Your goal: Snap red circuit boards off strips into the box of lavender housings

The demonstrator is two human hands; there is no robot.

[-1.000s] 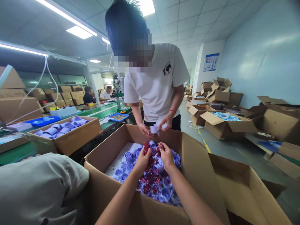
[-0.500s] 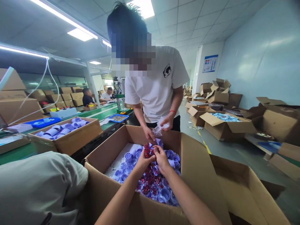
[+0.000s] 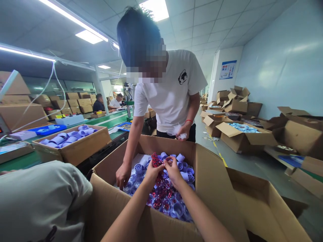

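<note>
Over a large open cardboard box [image 3: 117,200], my left hand [image 3: 151,175] is closed round a cluster of shiny red parts [image 3: 155,160], whose exact kind does not show. My right hand [image 3: 173,170] meets it from the right, thumb and fingertips pinched together at the cluster's edge; what they grip is too small to tell. Below both hands lie more red pieces [image 3: 156,202] among many purple plastic cups [image 3: 178,209], some in clear wrap. A co-worker's hand [image 3: 123,175] reaches into the box's left side, left of my hands.
Opposite me stands a co-worker [image 3: 169,101] with crumpled clear plastic [image 3: 179,131] in one hand. A carton of purple cups [image 3: 68,138] sits at left by a green conveyor [image 3: 27,162]. Another person's sleeve [image 3: 42,198] is close at left. Open cartons [image 3: 247,137] line the right.
The co-worker's one hand has moved from the plastic near my hands to the box's left side. The other hand keeps the plastic. My hands stay together, shifted slightly.
</note>
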